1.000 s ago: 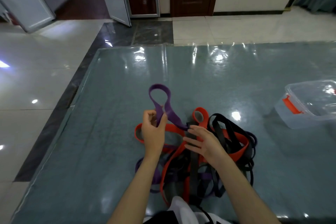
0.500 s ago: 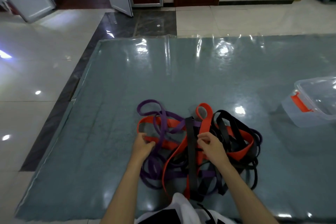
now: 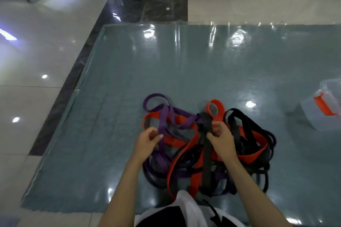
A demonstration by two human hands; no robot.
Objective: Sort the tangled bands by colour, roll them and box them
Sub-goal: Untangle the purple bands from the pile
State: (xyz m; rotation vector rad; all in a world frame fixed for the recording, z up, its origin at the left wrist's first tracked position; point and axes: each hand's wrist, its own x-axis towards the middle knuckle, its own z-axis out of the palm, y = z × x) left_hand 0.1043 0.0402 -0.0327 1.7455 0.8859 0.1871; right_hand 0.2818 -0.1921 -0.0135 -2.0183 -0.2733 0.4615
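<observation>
On mat [image 3: 184,71], tangled bands [image 3: 203,145], both hands gripping

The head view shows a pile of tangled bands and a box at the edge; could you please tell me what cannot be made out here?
- Clear box: cut off by the right edge of the head view; its contents and lid cannot be seen.
- Band count: purple band, orange band and black band overlap, hiding how many there are.
- Right hand fingertips: curled under, behind the black band.
- Left hand: its fingers cover what they pinch.
</observation>
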